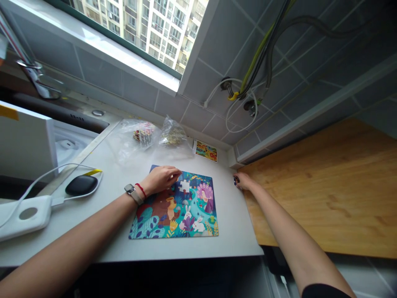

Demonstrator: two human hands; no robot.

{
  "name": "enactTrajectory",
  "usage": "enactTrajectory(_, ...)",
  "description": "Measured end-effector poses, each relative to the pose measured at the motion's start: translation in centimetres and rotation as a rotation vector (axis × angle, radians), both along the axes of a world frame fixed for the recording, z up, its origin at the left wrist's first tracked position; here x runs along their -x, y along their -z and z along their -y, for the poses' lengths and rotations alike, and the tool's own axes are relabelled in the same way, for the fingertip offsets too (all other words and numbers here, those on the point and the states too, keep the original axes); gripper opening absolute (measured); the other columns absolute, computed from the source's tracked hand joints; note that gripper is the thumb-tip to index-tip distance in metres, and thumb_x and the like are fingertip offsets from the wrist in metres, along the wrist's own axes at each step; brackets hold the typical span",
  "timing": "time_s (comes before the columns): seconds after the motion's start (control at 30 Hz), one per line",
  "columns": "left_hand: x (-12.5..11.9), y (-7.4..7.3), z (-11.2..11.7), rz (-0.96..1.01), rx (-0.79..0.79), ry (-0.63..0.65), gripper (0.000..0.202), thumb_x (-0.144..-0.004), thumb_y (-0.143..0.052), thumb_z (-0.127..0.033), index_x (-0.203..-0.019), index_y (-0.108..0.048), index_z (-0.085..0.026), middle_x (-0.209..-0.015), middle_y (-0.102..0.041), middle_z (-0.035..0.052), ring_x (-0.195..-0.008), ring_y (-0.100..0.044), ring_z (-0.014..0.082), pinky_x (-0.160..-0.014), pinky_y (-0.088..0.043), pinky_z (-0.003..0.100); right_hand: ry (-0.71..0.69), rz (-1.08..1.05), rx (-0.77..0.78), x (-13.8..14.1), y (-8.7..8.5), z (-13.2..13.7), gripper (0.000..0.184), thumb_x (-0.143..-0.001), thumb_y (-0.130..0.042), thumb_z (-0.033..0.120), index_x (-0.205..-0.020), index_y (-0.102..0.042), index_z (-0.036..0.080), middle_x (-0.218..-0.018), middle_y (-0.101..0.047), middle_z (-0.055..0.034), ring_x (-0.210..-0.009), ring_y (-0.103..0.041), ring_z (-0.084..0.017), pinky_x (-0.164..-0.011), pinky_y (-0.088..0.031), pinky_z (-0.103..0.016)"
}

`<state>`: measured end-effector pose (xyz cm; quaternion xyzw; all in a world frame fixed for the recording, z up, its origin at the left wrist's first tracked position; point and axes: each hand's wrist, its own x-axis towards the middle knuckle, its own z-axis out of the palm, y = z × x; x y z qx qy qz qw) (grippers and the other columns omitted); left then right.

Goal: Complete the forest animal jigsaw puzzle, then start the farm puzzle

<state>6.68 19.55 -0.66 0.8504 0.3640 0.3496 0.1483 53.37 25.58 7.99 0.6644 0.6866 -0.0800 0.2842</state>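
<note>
Colourful animal jigsaw (176, 211), lying flat, one gap

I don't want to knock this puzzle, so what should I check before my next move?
Puzzle lies flat on the counter: ok.
Left hand rests on its top edge: ok.
White gap beside that hand uncovered: ok.
Right hand has the small dark thing at the counter's edge in its grip: cannot tell.
Picture card by the wall in view: ok.
</note>
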Motion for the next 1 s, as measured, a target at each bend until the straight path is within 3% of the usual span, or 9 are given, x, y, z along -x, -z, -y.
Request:
enactTrajectory(0.2, 0.0, 0.1, -0.1, -0.016, 0.027, -0.017, 0.018, -0.102, -0.058, -0.020, -0.106, -0.076, -0.020, -0.094, -0.080, 0.0044, -0.081, -0.074, 0.0177, -0.070, -0.050, 0.025, 0.030, -0.052, -0.082, 0.0, 0.0, 0.6, 0.035, -0.102, -0.070, 0.038, -0.132, -0.066, 0.019, -0.135, -0.067, -0.0108, -0.115, -0.069, -0.025, -0.097, -0.061, -0.047)
enactTrajectory(0.33, 0.0, 0.1, -0.1, -0.029, 0.051, -0.021, 0.018, -0.101, -0.059, -0.019, -0.107, -0.076, -0.020, -0.098, -0.080, 0.0041, -0.085, -0.075, 0.0176, -0.074, -0.052, 0.024, 0.009, -0.137, -0.184, 0.6, -0.9, 1.7, 0.019, -0.082, -0.081, 0.013, -0.099, -0.075, 0.015, -0.111, -0.074, -0.0129, -0.106, -0.071, -0.027, -0.091, -0.055, -0.036)
enactTrajectory(0.43, -0.2, 0.1, -0.1, -0.031, 0.066, -0.024, 0.019, -0.101, -0.059, -0.019, -0.108, -0.077, -0.021, -0.102, -0.081, 0.0046, -0.088, -0.075, 0.0179, -0.075, -0.052, 0.024, 0.001, -0.243, -0.231, 2.1, -1.8, 2.2, 0.006, -0.079, -0.075, 0.014, -0.083, -0.073, 0.019, -0.092, -0.077, -0.0094, -0.092, -0.073, -0.026, -0.079, -0.052, -0.032)
enactTrajectory(0.5, -0.3, 0.1, -0.1, -0.030, 0.073, -0.027, 0.019, -0.101, -0.059, -0.020, -0.108, -0.077, -0.021, -0.102, -0.081, 0.0049, -0.087, -0.075, 0.0180, -0.075, -0.053, 0.025, -0.011, -0.340, -0.214, 4.2, -2.3, 2.6, 0.003, -0.082, -0.071, 0.019, -0.082, -0.074, 0.020, -0.083, -0.078, -0.0073, -0.082, -0.073, -0.025, -0.073, -0.052, -0.031)
enactTrajectory(0.6, -0.3, 0.2, -0.2, -0.024, 0.080, -0.025, 0.020, -0.103, -0.058, -0.022, -0.108, -0.077, -0.021, -0.102, -0.081, 0.0051, -0.088, -0.076, 0.0183, -0.076, -0.054, 0.025, -0.079, -0.530, -0.104, 9.0, -2.3, 3.4, 0.016, -0.085, -0.072, 0.027, -0.096, -0.078, 0.018, -0.087, -0.082, -0.0077, -0.080, -0.076, -0.023, -0.073, -0.054, -0.029)
enactTrajectory(0.67, -0.3, 0.2, -0.1, -0.021, 0.083, -0.025, 0.021, -0.103, -0.057, -0.023, -0.109, -0.077, -0.021, -0.102, -0.081, 0.0055, -0.089, -0.076, 0.0188, -0.077, -0.054, 0.026, -0.147, -0.644, -0.019, 12.8, -1.8, 4.1, 0.025, -0.085, -0.075, 0.033, -0.106, -0.080, 0.019, -0.092, -0.083, -0.0071, -0.082, -0.076, -0.022, -0.073, -0.055, -0.028)
enactTrajectory(0.8, -0.2, 0.0, -0.1, -0.023, 0.094, -0.028, 0.022, -0.103, -0.057, -0.024, -0.110, -0.077, -0.021, -0.103, -0.081, 0.0063, -0.089, -0.076, 0.0192, -0.077, -0.054, 0.026, -0.273, -0.780, 0.089, 19.6, -0.2, 4.5, 0.022, -0.087, -0.078, 0.032, -0.107, -0.082, 0.023, -0.105, -0.083, -0.0049, -0.091, -0.075, -0.020, -0.081, -0.056, -0.028)
enactTrajectory(0.9, -0.2, -0.1, -0.1, -0.032, 0.105, -0.026, 0.022, -0.103, -0.056, -0.024, -0.109, -0.078, -0.020, -0.103, -0.081, 0.0065, -0.090, -0.076, 0.0195, -0.078, -0.054, 0.026, -0.325, -0.808, 0.109, 22.6, 0.8, 3.9, 0.022, -0.087, -0.079, 0.025, -0.109, -0.081, 0.023, -0.098, -0.083, -0.0035, -0.084, -0.074, -0.019, -0.079, -0.054, -0.028)
enactTrajectory(1.0, -0.2, -0.2, -0.1, -0.040, 0.116, -0.022, 0.022, -0.103, -0.058, -0.024, -0.110, -0.078, -0.020, -0.103, -0.081, 0.0064, -0.090, -0.076, 0.0198, -0.076, -0.053, 0.026, -0.359, -0.802, 0.077, 23.7, 1.5, 3.4, 0.022, -0.083, -0.081, 0.017, -0.104, -0.080, 0.022, -0.092, -0.079, -0.0024, -0.081, -0.071, -0.017, -0.078, -0.052, -0.027)
